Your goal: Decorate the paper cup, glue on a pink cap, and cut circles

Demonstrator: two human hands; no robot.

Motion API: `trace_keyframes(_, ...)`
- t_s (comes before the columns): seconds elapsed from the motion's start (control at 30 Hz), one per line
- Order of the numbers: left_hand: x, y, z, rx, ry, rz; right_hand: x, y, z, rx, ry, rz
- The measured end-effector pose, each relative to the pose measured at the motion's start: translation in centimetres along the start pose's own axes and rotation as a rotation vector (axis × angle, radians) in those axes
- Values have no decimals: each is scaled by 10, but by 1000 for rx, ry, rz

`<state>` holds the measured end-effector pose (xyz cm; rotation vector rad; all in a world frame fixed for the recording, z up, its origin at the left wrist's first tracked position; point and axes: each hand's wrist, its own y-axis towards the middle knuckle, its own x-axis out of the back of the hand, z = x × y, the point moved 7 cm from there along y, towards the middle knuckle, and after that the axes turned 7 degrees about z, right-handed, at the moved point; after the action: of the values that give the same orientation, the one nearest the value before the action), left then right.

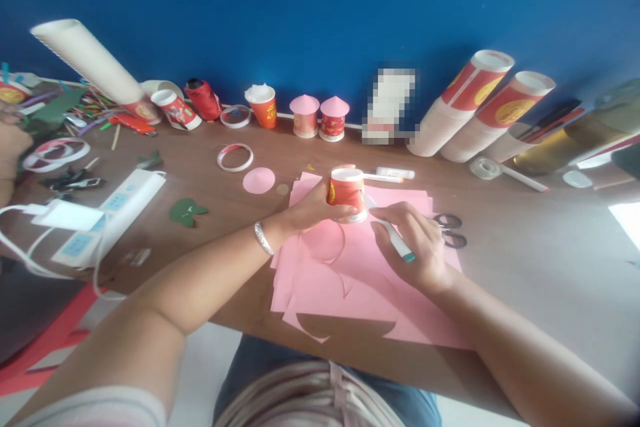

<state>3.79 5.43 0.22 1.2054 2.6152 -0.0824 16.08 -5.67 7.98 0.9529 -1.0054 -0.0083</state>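
Over a stack of pink paper (345, 287), my left hand (316, 207) is wrapped round a red and gold paper cup (346, 192). The cup is short, with a white inside showing at the top. My right hand (425, 240) grips a white marker pen with a green end (399, 240); its other end points towards the cup, and whether it touches cannot be made out. Scissors with dark handles (453, 230) lie just beyond my right hand. A cut pink circle (325, 240) rests on the paper below the cup.
Two small cups with pink cone tops (320, 117) stand by the blue wall. Stacked paper cups (465, 107) lean at the right, beside tape (486, 168). Cut cup rings (235, 157), a pink disc (259, 180) and a power strip (113, 214) with cables are leftward.
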Motion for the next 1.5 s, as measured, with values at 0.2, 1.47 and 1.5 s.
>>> trace_keyframes(0.2, -3, -1, 0, 61, -43, 4, 0, 2, 0, -4, -5, 4)
trace_keyframes(1.47, 4, -2, 9, 10, -69, 29, -3, 1, 11, 24, 73, 64)
trace_keyframes(1.5, 3, -1, 9, 10, -72, 36, -3, 1, 9, 19, 61, 53)
